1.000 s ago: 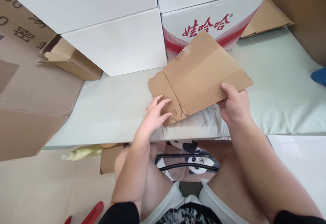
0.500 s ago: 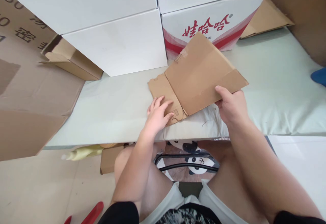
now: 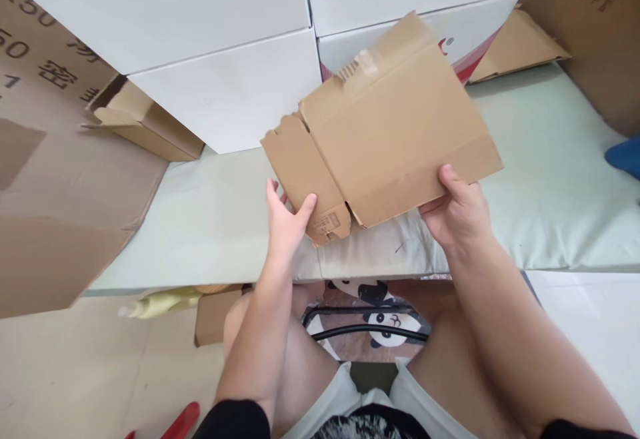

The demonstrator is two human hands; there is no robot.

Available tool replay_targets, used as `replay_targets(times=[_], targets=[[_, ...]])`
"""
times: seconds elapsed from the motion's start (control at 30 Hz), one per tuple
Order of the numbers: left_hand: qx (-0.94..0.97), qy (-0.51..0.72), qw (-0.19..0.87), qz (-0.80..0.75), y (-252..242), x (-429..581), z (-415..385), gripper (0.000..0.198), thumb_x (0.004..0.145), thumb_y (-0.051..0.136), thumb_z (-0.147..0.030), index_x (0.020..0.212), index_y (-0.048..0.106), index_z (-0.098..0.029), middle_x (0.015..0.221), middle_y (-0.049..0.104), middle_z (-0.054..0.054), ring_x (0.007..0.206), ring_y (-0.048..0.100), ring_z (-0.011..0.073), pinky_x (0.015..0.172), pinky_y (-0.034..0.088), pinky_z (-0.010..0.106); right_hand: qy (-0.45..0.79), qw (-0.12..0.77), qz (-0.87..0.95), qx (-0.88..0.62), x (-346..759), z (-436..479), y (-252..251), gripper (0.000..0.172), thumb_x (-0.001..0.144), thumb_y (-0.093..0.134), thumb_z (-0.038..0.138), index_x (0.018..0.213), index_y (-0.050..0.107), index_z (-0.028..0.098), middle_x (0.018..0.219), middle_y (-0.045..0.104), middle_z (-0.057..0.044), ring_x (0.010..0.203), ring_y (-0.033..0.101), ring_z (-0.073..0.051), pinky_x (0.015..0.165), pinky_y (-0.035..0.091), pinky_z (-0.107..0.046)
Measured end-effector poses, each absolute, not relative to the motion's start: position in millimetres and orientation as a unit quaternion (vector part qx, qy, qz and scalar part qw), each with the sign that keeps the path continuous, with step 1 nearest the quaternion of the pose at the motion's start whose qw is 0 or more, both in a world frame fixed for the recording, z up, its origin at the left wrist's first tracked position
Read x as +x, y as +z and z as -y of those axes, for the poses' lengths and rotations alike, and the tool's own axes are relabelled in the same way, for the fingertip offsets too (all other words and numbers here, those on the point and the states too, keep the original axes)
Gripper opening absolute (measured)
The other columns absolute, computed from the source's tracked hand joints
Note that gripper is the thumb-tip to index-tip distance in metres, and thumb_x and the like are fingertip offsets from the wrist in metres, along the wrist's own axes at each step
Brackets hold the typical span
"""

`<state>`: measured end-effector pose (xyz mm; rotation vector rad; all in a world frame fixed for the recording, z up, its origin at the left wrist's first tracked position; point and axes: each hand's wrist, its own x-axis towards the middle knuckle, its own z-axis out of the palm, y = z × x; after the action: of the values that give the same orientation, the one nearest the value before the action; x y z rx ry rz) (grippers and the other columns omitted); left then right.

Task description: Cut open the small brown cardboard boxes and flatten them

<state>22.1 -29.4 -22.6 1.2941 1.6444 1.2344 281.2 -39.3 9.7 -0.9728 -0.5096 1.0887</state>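
Observation:
A flattened cardboard box (image 3: 395,132) is held tilted above the pale green covered surface, its end flap (image 3: 315,179) pointing left. My right hand (image 3: 457,209) grips its lower right edge, thumb on top and fingers underneath. At the flap's lower left edge is my left hand (image 3: 287,222). Its thumb lies on the flap near a small printed mark, and its other fingers reach round the edge, partly hidden. A strip of clear tape shows on the box's upper left part.
White cartons (image 3: 220,86) are stacked behind the surface (image 3: 225,219). A large printed carton (image 3: 75,212) stands at left beside a small open box (image 3: 150,119). More cardboard (image 3: 520,46) lies at back right, near a blue object (image 3: 625,162). Below left is a yellowish bottle-like item (image 3: 160,302).
The flattened box has been lifted and turned to face me more, with its flap shifted left. My left hand has moved left from on top of the flap to its edge.

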Motion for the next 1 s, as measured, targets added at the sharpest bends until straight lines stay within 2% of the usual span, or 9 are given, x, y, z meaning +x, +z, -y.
replay_targets(times=[0.1, 0.2, 0.33, 0.43, 0.5, 0.57, 0.7, 0.83, 1.0], targets=[[0.443, 0.538, 0.458, -0.551, -18.2, 16.8, 25.6, 0.075, 0.072, 0.083, -0.063, 0.127, 0.053, -0.024, 0.143, 0.064, 0.016, 0.129, 0.066, 0.0317, 0.106, 0.058, 0.046, 0.517, 0.698, 0.254, -0.425, 282.0, 41.7, 14.0, 0.039, 0.068, 0.085, 0.044, 0.098, 0.067, 0.026, 0.106, 0.076, -0.001, 0.116, 0.069, -0.023, 0.084, 0.064, -0.036], [0.421, 0.56, 0.471, -0.536, -12.2, 1.8, 20.8, 0.063, 0.07, 0.087, -0.059, 0.113, 0.059, -0.023, 0.123, 0.076, 0.012, 0.114, 0.074, 0.0291, 0.097, 0.063, 0.044, 0.565, 0.646, 0.28, -0.43, 285.8, 42.3, 15.3, 0.044, 0.067, 0.086, 0.043, 0.102, 0.068, 0.026, 0.108, 0.077, -0.002, 0.105, 0.071, -0.023, 0.074, 0.063, -0.034], [0.429, 0.598, 0.411, -0.537, -1.1, -27.5, 17.0, 0.055, 0.07, 0.089, -0.05, 0.109, 0.061, -0.024, 0.115, 0.078, 0.008, 0.113, 0.075, 0.0276, 0.097, 0.063, 0.04, 0.589, 0.621, 0.293, -0.426, 296.4, 41.6, 15.4, 0.046, 0.065, 0.085, 0.054, 0.098, 0.073, 0.024, 0.097, 0.077, -0.002, 0.089, 0.073, -0.022, 0.067, 0.062, -0.032], [0.444, 0.56, 0.433, -0.55, 6.4, -42.0, 19.8, 0.058, 0.067, 0.09, -0.048, 0.11, 0.062, -0.022, 0.114, 0.078, 0.009, 0.109, 0.076, 0.0279, 0.094, 0.064, 0.04, 0.605, 0.571, 0.326, -0.449, 305.1, 45.2, 17.6, 0.052, 0.06, 0.086, 0.062, 0.092, 0.074, 0.023, 0.088, 0.078, -0.004, 0.086, 0.075, -0.026, 0.066, 0.063, -0.035], [0.454, 0.516, 0.462, -0.56, 8.1, -43.8, 22.3, 0.06, 0.066, 0.09, -0.044, 0.113, 0.062, -0.02, 0.119, 0.077, 0.011, 0.11, 0.075, 0.0285, 0.096, 0.063, 0.041, 0.631, 0.495, 0.362, -0.475, 308.6, 49.7, 18.6, 0.055, 0.058, 0.089, 0.06, 0.097, 0.075, 0.023, 0.096, 0.08, -0.006, 0.093, 0.076, -0.031, 0.073, 0.064, -0.04], [0.464, 0.481, 0.466, -0.579, 7.0, -40.3, 23.3, 0.058, 0.067, 0.088, -0.038, 0.115, 0.061, -0.018, 0.123, 0.075, 0.013, 0.113, 0.073, 0.0289, 0.099, 0.061, 0.043, 0.645, 0.417, 0.404, -0.496, 308.8, 54.3, 17.3, 0.058, 0.062, 0.091, 0.054, 0.109, 0.074, 0.024, 0.111, 0.08, -0.007, 0.107, 0.075, -0.032, 0.089, 0.063, -0.045], [0.481, 0.433, 0.398, -0.65, 3.4, -29.0, 20.8, 0.041, 0.072, 0.077, -0.026, 0.109, 0.062, -0.016, 0.119, 0.075, 0.014, 0.111, 0.073, 0.0295, 0.099, 0.059, 0.046, 0.644, 0.332, 0.446, -0.526, 302.0, 59.9, 8.9, 0.061, 0.07, 0.086, 0.055, 0.12, 0.071, 0.024, 0.13, 0.074, -0.009, 0.126, 0.067, -0.034, 0.108, 0.054, -0.051], [0.504, 0.428, 0.337, -0.671, 6.6, -27.3, 21.0, 0.031, 0.075, 0.073, -0.022, 0.104, 0.062, -0.017, 0.113, 0.076, 0.013, 0.107, 0.073, 0.0292, 0.097, 0.058, 0.045, 0.639, 0.313, 0.461, -0.531, 296.0, 62.4, 7.7, 0.062, 0.071, 0.084, 0.059, 0.121, 0.073, 0.024, 0.134, 0.072, -0.009, 0.129, 0.064, -0.035, 0.112, 0.051, -0.053], [0.509, 0.442, 0.345, -0.653, 12.5, -36.0, 29.3, 0.034, 0.072, 0.075, -0.028, 0.101, 0.062, -0.017, 0.11, 0.076, 0.011, 0.103, 0.072, 0.0283, 0.095, 0.057, 0.043, 0.636, 0.278, 0.455, -0.558, 297.3, 79.6, 12.2, 0.057, 0.069, 0.085, 0.06, 0.112, 0.076, 0.023, 0.123, 0.077, -0.009, 0.121, 0.069, -0.036, 0.108, 0.055, -0.053]])
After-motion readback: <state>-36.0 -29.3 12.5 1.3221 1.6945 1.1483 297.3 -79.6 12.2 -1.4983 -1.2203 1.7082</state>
